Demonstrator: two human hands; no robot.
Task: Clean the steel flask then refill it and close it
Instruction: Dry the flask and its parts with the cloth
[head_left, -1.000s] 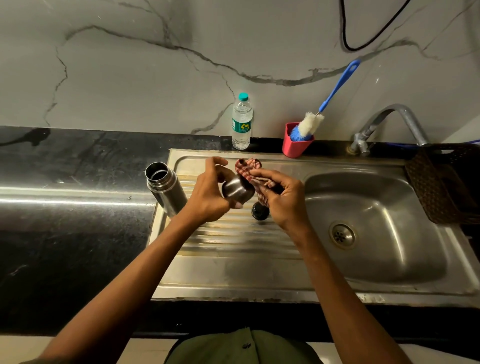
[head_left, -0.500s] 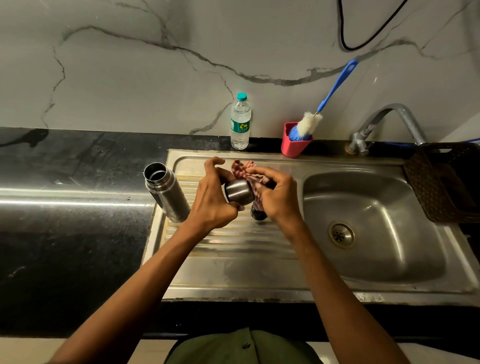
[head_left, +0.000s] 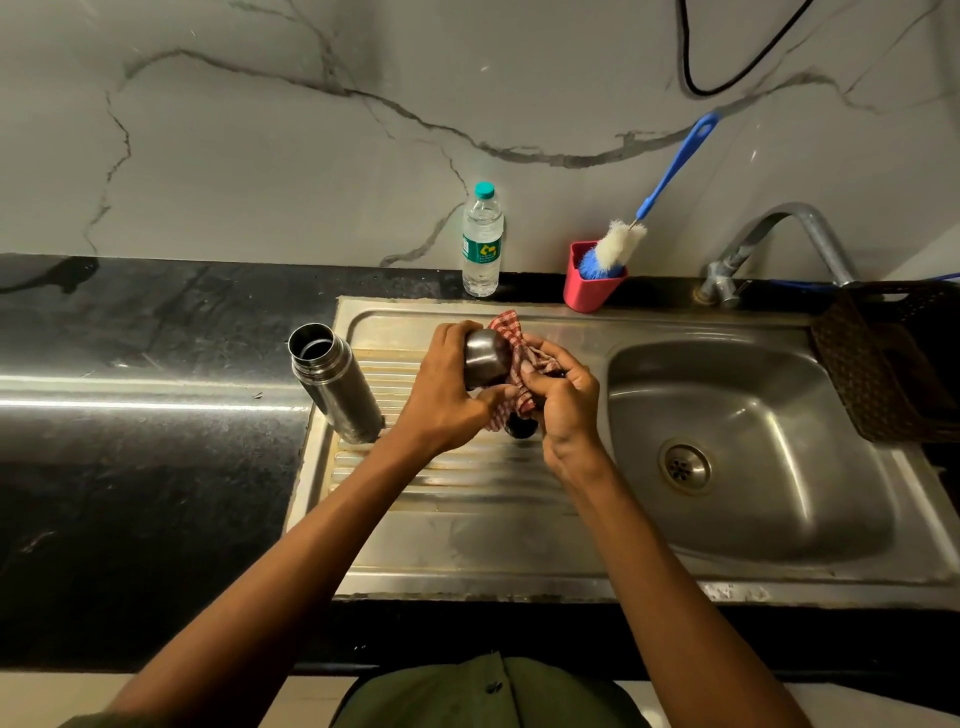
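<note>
The open steel flask (head_left: 335, 382) stands upright at the left edge of the draining board, with no lid on it. My left hand (head_left: 447, 392) grips the flask's steel cup lid (head_left: 485, 356) above the board. My right hand (head_left: 563, 402) holds a red checked cloth (head_left: 517, 345) pressed against the cup. A small dark stopper (head_left: 519, 426) lies on the board just under my hands, partly hidden. A plastic water bottle (head_left: 482, 241) with a teal cap stands at the back wall.
The steel sink basin (head_left: 743, 447) lies to the right, with the tap (head_left: 779, 244) above its far edge. A red holder (head_left: 589, 286) with a blue bottle brush (head_left: 670, 179) stands behind the sink. A dark woven basket (head_left: 883, 358) sits at far right. Black countertop (head_left: 130, 415) spreads left.
The cup has turned in my left hand so its rounded base faces up. The cloth has shifted around its right side. The flask has not moved.
</note>
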